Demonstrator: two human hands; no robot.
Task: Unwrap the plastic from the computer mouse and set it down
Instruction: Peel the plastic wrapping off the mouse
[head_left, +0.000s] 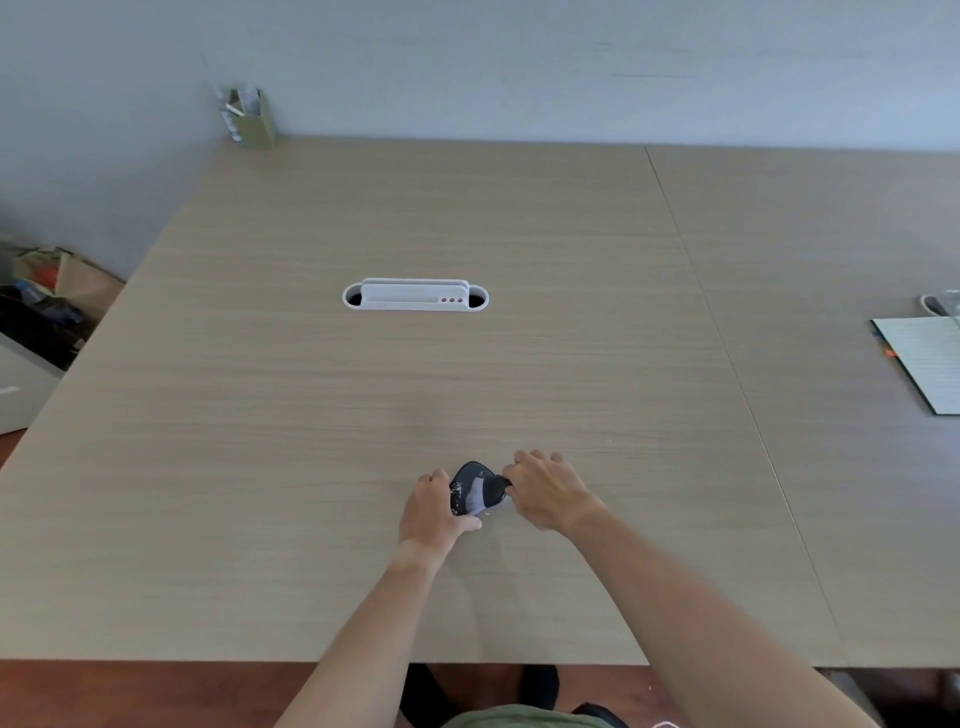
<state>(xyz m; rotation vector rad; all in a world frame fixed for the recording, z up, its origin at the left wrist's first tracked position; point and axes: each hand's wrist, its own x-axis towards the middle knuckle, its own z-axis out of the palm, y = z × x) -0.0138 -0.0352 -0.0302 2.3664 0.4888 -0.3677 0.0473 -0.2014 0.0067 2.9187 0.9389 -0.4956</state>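
Mouse (477, 488), dark, partly wrapped in plastic (471, 500), sits near front edge of table (519, 364), between both hands. Left hand (432, 512) grips mouse's left side, fingers curled round it. Right hand (545, 493) pinches wrap at mouse's right end, fingers closed. White cable port (415, 296) at table centre, well apart. Notebook (924, 364) far right. Pen holder (249, 119) at far left corner.
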